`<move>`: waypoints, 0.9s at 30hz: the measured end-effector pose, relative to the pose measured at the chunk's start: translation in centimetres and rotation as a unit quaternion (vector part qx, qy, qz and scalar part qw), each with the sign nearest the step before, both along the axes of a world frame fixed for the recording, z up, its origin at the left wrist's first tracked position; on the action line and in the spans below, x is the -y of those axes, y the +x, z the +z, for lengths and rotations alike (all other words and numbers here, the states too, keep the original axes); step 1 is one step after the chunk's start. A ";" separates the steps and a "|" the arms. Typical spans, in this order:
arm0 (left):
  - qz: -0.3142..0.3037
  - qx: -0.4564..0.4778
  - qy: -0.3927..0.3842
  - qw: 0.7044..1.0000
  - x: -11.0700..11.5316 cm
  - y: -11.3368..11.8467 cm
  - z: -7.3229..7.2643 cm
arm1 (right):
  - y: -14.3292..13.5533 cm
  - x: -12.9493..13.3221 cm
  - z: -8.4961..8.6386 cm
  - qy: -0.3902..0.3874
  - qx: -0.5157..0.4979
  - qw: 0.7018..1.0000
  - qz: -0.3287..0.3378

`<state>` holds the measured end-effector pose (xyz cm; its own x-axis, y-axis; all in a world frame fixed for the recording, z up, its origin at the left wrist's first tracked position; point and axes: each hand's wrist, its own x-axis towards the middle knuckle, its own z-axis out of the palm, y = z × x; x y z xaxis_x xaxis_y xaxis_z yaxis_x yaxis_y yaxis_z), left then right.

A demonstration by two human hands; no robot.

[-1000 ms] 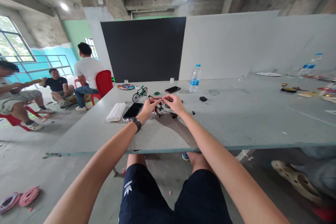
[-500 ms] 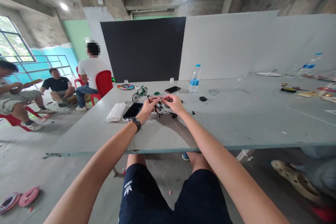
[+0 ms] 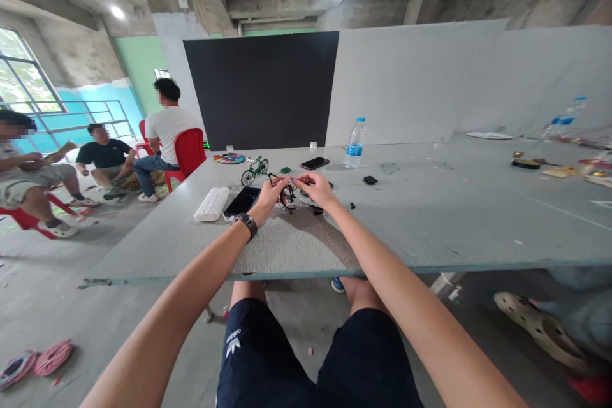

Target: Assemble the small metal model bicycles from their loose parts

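My left hand (image 3: 270, 196) is closed in a pinch on a black model bicycle frame, whose dark end sticks up past the fingers. Opposite it, the fingertips of my right hand (image 3: 315, 189) are pressed together close to the left fingertips; whatever small piece they pinch is hidden. Just below the hands are small black and silver bicycle parts (image 3: 289, 201), partly covered by the fingers. Beyond my left hand a finished-looking green model bicycle (image 3: 255, 170) stands upright on the table.
Left of my hands lie a white power bank (image 3: 211, 204) and a dark phone (image 3: 242, 201). Another phone (image 3: 314, 163), a water bottle (image 3: 355, 143) and a small black piece (image 3: 370, 180) are farther back. Black and white panels line the table's (image 3: 454, 217) far side; people sit at left.
My hands stay nearly in place, with only slight finger movement around the black frame. In the background, the seated people shift a little.
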<state>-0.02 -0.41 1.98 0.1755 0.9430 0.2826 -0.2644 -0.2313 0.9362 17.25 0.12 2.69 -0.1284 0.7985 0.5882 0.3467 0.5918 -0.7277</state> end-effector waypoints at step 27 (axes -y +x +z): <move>0.035 -0.027 -0.007 0.999 -0.6 0.0 -0.5 | -0.3 0.4 0.4 -0.054 -0.076 0.994 0.066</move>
